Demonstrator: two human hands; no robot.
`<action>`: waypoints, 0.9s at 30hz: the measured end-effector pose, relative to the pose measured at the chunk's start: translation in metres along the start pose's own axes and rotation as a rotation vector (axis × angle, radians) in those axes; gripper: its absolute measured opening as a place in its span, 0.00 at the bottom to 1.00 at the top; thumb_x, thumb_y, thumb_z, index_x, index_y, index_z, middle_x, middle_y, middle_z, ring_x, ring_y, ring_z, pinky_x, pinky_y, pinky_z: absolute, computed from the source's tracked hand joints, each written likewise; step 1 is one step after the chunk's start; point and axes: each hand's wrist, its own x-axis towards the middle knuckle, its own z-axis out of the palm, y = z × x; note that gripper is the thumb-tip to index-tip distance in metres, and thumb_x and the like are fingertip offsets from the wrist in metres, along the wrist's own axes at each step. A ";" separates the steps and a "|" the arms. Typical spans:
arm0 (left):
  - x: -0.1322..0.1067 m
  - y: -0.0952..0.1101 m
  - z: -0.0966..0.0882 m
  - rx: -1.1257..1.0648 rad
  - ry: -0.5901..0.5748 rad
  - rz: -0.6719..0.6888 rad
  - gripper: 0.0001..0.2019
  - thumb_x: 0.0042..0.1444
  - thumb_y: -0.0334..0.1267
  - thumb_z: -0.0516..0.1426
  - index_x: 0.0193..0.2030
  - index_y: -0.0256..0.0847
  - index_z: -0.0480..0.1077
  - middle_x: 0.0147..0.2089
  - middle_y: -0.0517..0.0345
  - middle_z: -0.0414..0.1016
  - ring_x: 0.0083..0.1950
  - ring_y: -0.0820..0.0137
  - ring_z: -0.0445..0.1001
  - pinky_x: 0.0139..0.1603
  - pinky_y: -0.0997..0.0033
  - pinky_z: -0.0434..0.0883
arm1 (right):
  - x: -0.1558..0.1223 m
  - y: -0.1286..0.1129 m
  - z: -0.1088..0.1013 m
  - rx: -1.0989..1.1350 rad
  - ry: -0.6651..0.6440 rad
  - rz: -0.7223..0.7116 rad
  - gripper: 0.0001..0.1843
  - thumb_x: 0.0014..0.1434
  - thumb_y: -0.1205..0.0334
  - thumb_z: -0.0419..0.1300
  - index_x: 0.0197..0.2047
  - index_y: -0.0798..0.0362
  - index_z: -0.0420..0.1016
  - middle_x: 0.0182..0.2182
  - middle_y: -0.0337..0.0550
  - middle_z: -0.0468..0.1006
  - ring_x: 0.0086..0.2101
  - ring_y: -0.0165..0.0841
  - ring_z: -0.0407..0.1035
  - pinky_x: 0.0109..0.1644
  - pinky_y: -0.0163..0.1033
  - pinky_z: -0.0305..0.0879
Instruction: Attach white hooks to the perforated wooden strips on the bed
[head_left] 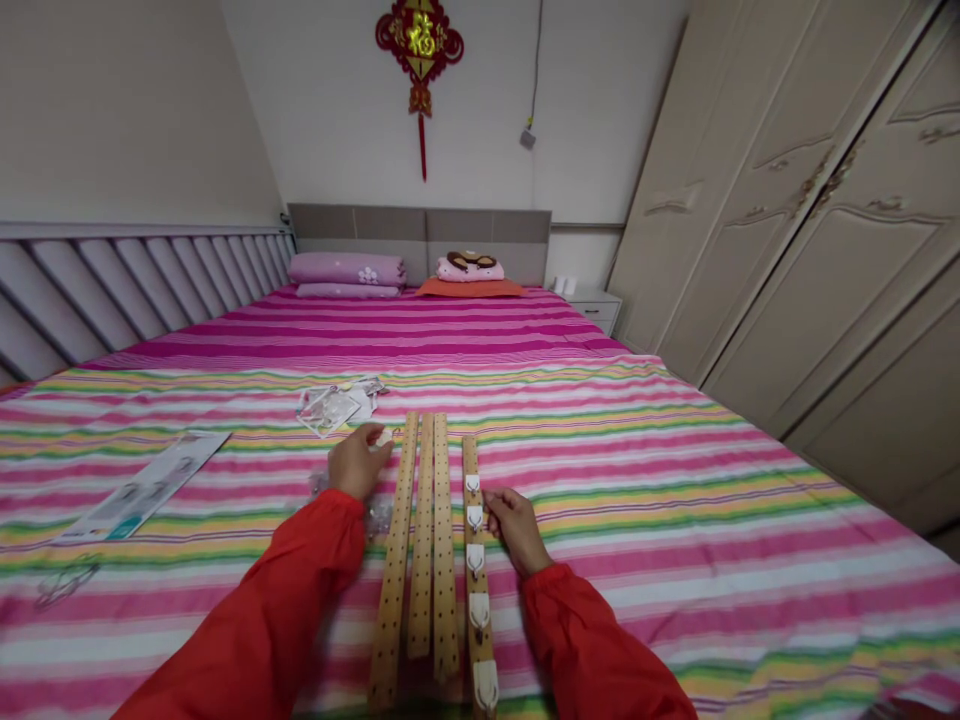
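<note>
The left hand (pixel 358 462) is curling its fingers around a small pale piece (pixel 384 437), and most of that piece is being hidden by the fingers, so its shape is hard to make out. Just right of this hand, three perforated wooden slats (pixel 421 530) are lying side by side on a striped bedsheet (pixel 675 560), their lower ends running toward the bottom of the view. Right of the slats, a narrower wooden strip (pixel 471 460) is lying with a row of white hooks (pixel 475 560) mounted along it, and its lower end is being cut off by the frame. The right hand (pixel 517 530) is hovering at that strip's right edge beside the upper hooks, with its fingers drawn together; whether they are pinching a hook or only touching it, I cannot tell. Crumpled clear plastic (pixel 379 515) is showing beneath the left wrist, while clear plastic packaging (pixel 334 408) is lying beyond the left hand. Further left, a printed card (pixel 142 487) is lying on the sheet, its small print too blurred to read.
</note>
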 end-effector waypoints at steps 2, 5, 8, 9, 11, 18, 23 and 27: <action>-0.005 0.009 -0.008 -0.422 -0.038 -0.157 0.14 0.45 0.37 0.63 0.40 0.36 0.73 0.39 0.50 0.79 0.42 0.66 0.76 0.44 0.70 0.70 | -0.001 0.000 0.000 0.020 0.011 -0.007 0.17 0.41 0.50 0.66 0.27 0.56 0.74 0.12 0.31 0.66 0.12 0.23 0.55 0.15 0.30 0.48; -0.019 0.020 -0.015 -0.884 -0.294 -0.465 0.09 0.45 0.33 0.64 0.35 0.36 0.73 0.33 0.54 0.78 0.34 0.73 0.76 0.37 0.76 0.73 | -0.002 -0.003 0.000 0.070 0.021 -0.004 0.17 0.40 0.51 0.67 0.27 0.56 0.74 0.13 0.31 0.68 0.12 0.22 0.55 0.16 0.30 0.48; -0.037 0.027 -0.015 -1.045 -0.513 -0.647 0.03 0.50 0.30 0.61 0.32 0.35 0.73 0.31 0.52 0.79 0.29 0.75 0.76 0.31 0.80 0.74 | -0.004 -0.008 0.000 0.112 0.032 0.005 0.16 0.40 0.52 0.68 0.26 0.56 0.73 0.15 0.32 0.70 0.12 0.22 0.56 0.16 0.29 0.49; -0.043 0.028 -0.014 -1.066 -0.554 -0.672 0.02 0.52 0.30 0.60 0.33 0.34 0.73 0.31 0.51 0.79 0.29 0.75 0.76 0.30 0.80 0.74 | -0.006 -0.011 0.001 0.117 0.037 0.005 0.17 0.40 0.51 0.68 0.26 0.56 0.73 0.16 0.32 0.70 0.12 0.21 0.56 0.15 0.29 0.49; -0.054 0.030 -0.010 -1.102 -0.600 -0.712 0.02 0.54 0.30 0.58 0.33 0.33 0.73 0.32 0.49 0.79 0.29 0.74 0.77 0.29 0.80 0.74 | -0.009 -0.017 0.003 0.113 0.037 0.001 0.17 0.41 0.50 0.67 0.26 0.56 0.73 0.18 0.33 0.71 0.12 0.21 0.56 0.15 0.29 0.48; -0.073 0.038 0.015 -1.220 -0.626 -0.739 0.02 0.56 0.30 0.58 0.35 0.35 0.73 0.36 0.50 0.80 0.38 0.72 0.79 0.38 0.78 0.75 | -0.024 -0.054 0.021 0.060 -0.114 -0.047 0.19 0.43 0.48 0.67 0.29 0.55 0.76 0.18 0.34 0.71 0.14 0.22 0.58 0.17 0.29 0.52; -0.076 0.043 0.037 -1.203 -0.569 -0.716 0.03 0.56 0.29 0.58 0.35 0.35 0.74 0.37 0.50 0.80 0.38 0.73 0.79 0.39 0.80 0.75 | -0.024 -0.067 0.026 0.010 -0.177 -0.038 0.19 0.43 0.48 0.68 0.33 0.54 0.77 0.13 0.31 0.68 0.14 0.24 0.58 0.17 0.30 0.53; -0.081 0.046 0.049 -1.126 -0.586 -0.586 0.06 0.51 0.32 0.62 0.37 0.34 0.76 0.38 0.49 0.80 0.39 0.72 0.78 0.44 0.77 0.75 | -0.021 -0.065 0.023 0.025 -0.165 -0.064 0.19 0.43 0.48 0.68 0.34 0.54 0.78 0.16 0.34 0.72 0.15 0.25 0.59 0.17 0.30 0.55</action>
